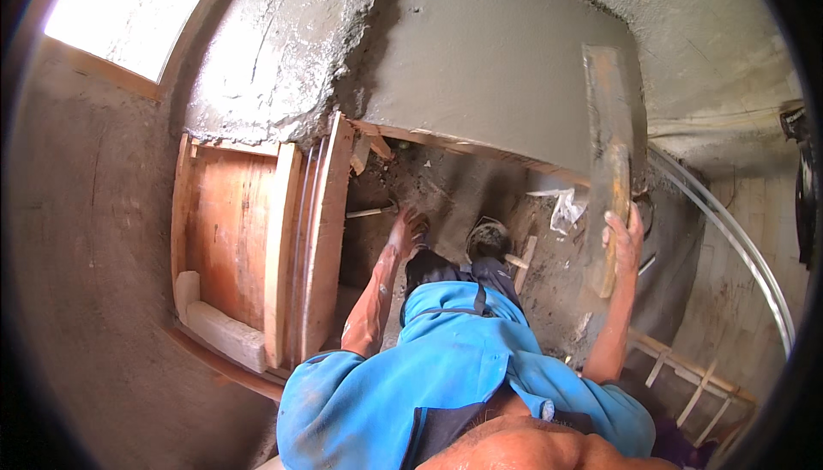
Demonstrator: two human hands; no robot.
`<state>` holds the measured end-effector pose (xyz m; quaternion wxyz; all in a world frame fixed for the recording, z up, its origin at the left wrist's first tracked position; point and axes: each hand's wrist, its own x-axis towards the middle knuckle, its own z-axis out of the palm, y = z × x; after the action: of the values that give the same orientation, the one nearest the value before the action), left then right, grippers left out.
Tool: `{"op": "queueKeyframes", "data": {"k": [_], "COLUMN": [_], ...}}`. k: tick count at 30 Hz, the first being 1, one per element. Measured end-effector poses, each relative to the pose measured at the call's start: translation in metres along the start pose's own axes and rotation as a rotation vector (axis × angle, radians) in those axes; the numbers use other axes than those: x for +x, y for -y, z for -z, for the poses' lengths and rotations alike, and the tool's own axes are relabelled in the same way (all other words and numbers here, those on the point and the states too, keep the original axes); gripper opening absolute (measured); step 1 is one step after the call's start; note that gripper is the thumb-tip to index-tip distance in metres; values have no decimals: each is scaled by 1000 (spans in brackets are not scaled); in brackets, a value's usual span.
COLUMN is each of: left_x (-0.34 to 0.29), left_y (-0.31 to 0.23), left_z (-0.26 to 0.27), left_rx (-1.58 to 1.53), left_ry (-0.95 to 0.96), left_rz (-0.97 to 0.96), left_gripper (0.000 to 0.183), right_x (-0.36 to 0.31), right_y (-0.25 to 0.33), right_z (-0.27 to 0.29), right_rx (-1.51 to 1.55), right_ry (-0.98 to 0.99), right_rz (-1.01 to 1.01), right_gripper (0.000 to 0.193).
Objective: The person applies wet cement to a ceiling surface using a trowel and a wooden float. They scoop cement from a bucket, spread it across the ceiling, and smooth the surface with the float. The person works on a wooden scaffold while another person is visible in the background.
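My right hand (624,234) is wrapped round the grip of a long wooden plastering float (607,97). The float lies lengthwise along the right end of a smooth grey cement slab (489,67), its far part over the surface and its near end sticking out past the front edge. My left hand (410,225) hangs low beside my knee, fingers loosely apart, with nothing seen in it. A tool with a pale handle (369,212) lies near those fingers; its head is partly hidden. A wooden form board (467,146) runs along the slab's front edge.
Left of the slab, a rough wet cement section (266,50) sits above a wooden panel frame (227,230). A bucket-like container (489,238) stands by my legs, and a white plastic scrap (566,211) lies nearby. Curved metal strips (737,238) and a wooden ladder-like frame (694,376) are right.
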<state>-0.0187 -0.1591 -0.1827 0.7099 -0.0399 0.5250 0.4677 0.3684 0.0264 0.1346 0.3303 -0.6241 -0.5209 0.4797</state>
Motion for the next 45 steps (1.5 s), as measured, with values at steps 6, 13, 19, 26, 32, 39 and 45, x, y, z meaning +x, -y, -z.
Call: {"op": "queueKeyframes", "data": {"k": [6, 13, 19, 26, 32, 39, 45], "left_x": [-23, -35, -33, -44, -44, -17, -5], "left_y": [81, 94, 82, 99, 104, 84, 60], "left_z": [117, 149, 150, 172, 171, 142, 48], "left_rx": [10, -13, 46, 175, 343, 501, 792], "left_ry": [-298, -306, -258, -133, 22, 82, -122], "left_rz": [217, 196, 196, 290, 433, 427, 375], "left_gripper": [86, 85, 84, 82, 81, 80, 67], "right_x": [-17, -1, 24, 24, -44, -164, -221], "right_y": [20, 31, 37, 42, -1, -132, -310], "right_z": [-95, -193, -252, -208, -44, 97, 141], "right_rx": [34, 108, 292, 289, 0, -78, 148], "right_ry": [66, 249, 223, -77, -607, -966, -1005], "right_rz": [-4, -8, 6, 46, 10, -340, -684], "right_gripper": [46, 44, 37, 42, 46, 39, 66]}}
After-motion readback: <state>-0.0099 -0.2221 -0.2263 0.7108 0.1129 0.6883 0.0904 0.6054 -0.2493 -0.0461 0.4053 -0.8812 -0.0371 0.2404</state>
